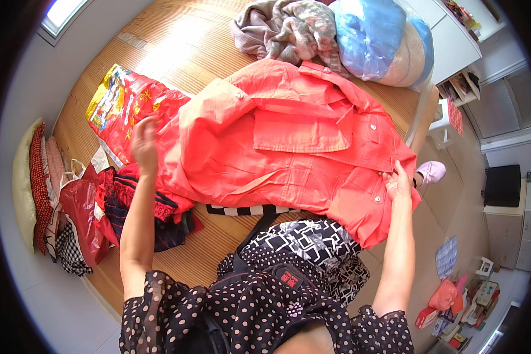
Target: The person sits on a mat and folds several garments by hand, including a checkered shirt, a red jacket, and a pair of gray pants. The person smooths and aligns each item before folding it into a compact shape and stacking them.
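A coral-red jacket point(230, 159) with a collar, pockets and snap buttons lies spread sideways across the wooden surface in front of me. My right hand point(399, 180) pinches its edge at the right, close to a snap button. My left hand point(144, 141) is raised over the jacket's left end, beside a red and yellow printed plastic bag point(138, 106). Its fingers are slightly blurred but look stretched out, with nothing in them. Part of the bag is covered by the jacket.
A grey-pink blanket point(283, 29) and a blue-wrapped bundle point(371, 35) sit at the far edge. Dark folded clothes point(141, 218) and a dark red plastic bag point(82, 206) are at the left, near stacked cushions point(26, 183). A white stool point(445, 121) stands right, on the floor.
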The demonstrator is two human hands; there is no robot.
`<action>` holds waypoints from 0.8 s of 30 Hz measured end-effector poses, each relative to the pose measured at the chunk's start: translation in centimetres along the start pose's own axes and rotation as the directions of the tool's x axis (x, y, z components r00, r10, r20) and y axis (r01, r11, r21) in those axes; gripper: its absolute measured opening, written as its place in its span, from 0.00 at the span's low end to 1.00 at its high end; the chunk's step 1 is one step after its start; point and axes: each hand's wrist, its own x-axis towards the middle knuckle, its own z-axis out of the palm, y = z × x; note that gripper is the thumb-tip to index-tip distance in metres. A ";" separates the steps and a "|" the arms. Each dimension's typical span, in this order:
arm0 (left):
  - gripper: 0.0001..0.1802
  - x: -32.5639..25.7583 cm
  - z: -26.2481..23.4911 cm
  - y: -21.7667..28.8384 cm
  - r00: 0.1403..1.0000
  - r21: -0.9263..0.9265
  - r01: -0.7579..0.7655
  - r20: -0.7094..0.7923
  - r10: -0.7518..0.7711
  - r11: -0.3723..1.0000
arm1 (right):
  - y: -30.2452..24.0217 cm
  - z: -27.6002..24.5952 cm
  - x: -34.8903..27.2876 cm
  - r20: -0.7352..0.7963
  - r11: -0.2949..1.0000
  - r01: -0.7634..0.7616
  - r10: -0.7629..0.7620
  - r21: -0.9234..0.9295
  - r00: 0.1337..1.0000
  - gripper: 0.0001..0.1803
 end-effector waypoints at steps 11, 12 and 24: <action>0.11 2.7 23.1 2.7 0.431 0.350 -0.723 0.902 -0.008 0.595 | 1.1 1.6 -0.9 0.048 1.000 -0.005 0.005 0.017 0.999 0.09; 0.11 5.2 23.1 0.6 0.606 0.459 -0.600 0.796 -0.002 0.656 | 1.2 1.0 -1.1 0.065 1.000 0.009 -0.009 -0.004 0.998 0.10; 0.18 10.9 -0.7 -11.9 0.926 0.697 -0.005 0.274 -0.259 0.718 | 2.8 0.9 -1.9 0.216 0.475 0.486 -0.515 -0.734 0.830 0.22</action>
